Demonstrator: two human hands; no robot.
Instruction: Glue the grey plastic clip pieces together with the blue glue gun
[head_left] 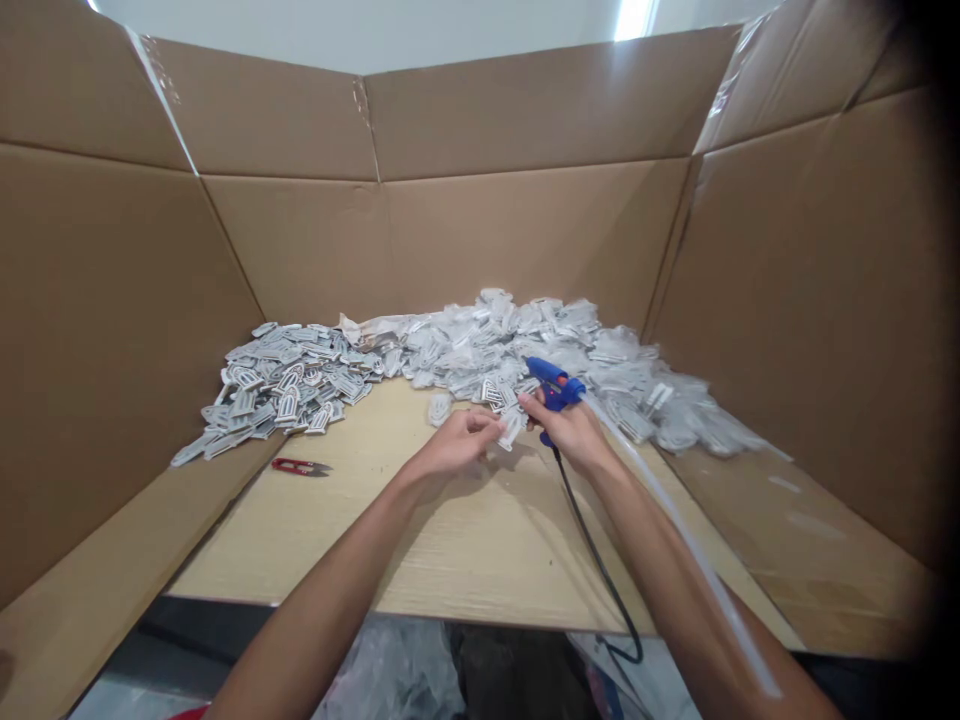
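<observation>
My right hand (571, 425) is wrapped round a blue hot glue gun (553, 372), its nozzle pointing to the left and away from me. A long clear glue stick (675, 520) runs out of the gun's back over my right forearm, and a black cord (589, 535) hangs from its handle. My left hand (466, 440) pinches a small flat grey-and-white arch-shaped piece (513, 426) just left of the gun. My right thumb and fingers come close to that piece; whether they touch it I cannot tell.
A heap of similar pieces (289, 378) lies at the left, and a larger heap in clear plastic wrapping (480, 335) spreads along the back and right. Red thread snips (300, 467) lie on the wooden tabletop (352, 530). Tall cardboard walls (525, 230) enclose the back and sides.
</observation>
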